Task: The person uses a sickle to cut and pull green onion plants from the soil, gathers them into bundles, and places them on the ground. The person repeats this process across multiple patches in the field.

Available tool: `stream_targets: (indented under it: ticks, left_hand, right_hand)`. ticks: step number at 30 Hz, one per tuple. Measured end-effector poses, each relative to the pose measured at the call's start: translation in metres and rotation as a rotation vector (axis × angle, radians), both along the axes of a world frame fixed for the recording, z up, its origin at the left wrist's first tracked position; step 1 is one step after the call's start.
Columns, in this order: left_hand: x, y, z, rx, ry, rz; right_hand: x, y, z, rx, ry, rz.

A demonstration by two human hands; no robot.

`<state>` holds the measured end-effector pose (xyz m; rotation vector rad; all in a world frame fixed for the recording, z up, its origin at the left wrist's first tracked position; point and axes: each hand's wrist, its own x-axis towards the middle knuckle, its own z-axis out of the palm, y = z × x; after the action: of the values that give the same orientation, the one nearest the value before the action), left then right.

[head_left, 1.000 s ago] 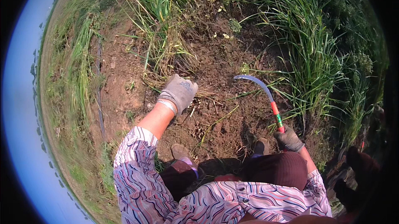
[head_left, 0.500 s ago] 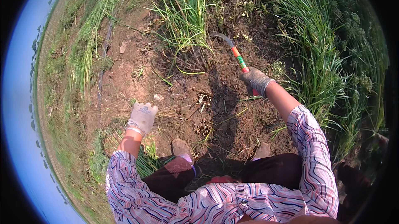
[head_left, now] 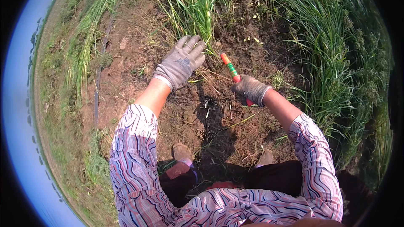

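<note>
My right hand (head_left: 251,89), in a grey glove, is closed round the handle of a sickle (head_left: 230,66) with an orange, green and red grip. The sickle points up and left to the foot of a clump of tall green grass (head_left: 198,4); its blade is mostly lost among the stems. My left hand (head_left: 181,61), gloved in pale grey, reaches to the left side of the clump's base with its fingers stretched out. A few thin dry stalks (head_left: 213,75) stick out beside and below that hand; whether it touches them is unclear.
Cut stubble (head_left: 207,103) stands in the brown soil between my shoes (head_left: 182,152). Dense tall grass (head_left: 324,54) grows along the right. Laid grass (head_left: 86,54) and a dark strip (head_left: 97,84) run along the left.
My left hand has moved up and right from low on the left to the grass clump, and its fingers have spread. My right hand has shifted slightly left, bringing the sickle against the clump's base.
</note>
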<state>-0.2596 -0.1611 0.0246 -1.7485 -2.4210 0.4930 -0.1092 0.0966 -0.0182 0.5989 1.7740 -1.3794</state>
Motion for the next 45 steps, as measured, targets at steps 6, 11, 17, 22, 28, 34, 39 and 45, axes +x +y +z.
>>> stream_targets:
  ticks: [6,11,17,22,28,34,39,45]
  left_hand:
    - [-0.042,0.081,-0.032,-0.356,0.054,-0.003]
    - [-0.047,0.057,-0.026,-0.633,-0.168,0.397]
    - [0.000,-0.018,-0.059,-0.399,-0.313,0.569]
    - [0.021,-0.035,-0.083,-0.358,-0.220,0.613]
    - [-0.023,-0.003,-0.073,-0.358,-0.259,0.753]
    - [-0.047,-0.005,-0.115,-0.523,0.001,0.456]
    - [-0.045,-0.001,-0.130,-0.560,-0.095,0.552]
    - [-0.015,-0.039,-0.143,-0.392,-0.132,0.541]
  right_hand:
    - [0.050,-0.005,-0.014,0.091,0.097,0.218]
    - [0.046,0.003,0.002,0.218,0.176,0.313]
    - [0.037,0.024,-0.026,-0.022,-0.039,-0.106]
    - [0.043,0.041,-0.037,0.001,-0.109,-0.121]
    - [0.058,0.048,-0.056,-0.112,-0.085,-0.190]
    - [0.092,0.064,-0.046,-0.115,-0.119,-0.249]
    - [0.128,0.069,-0.045,-0.206,-0.118,-0.377]
    - [0.140,0.061,-0.049,-0.228,-0.125,-0.397]
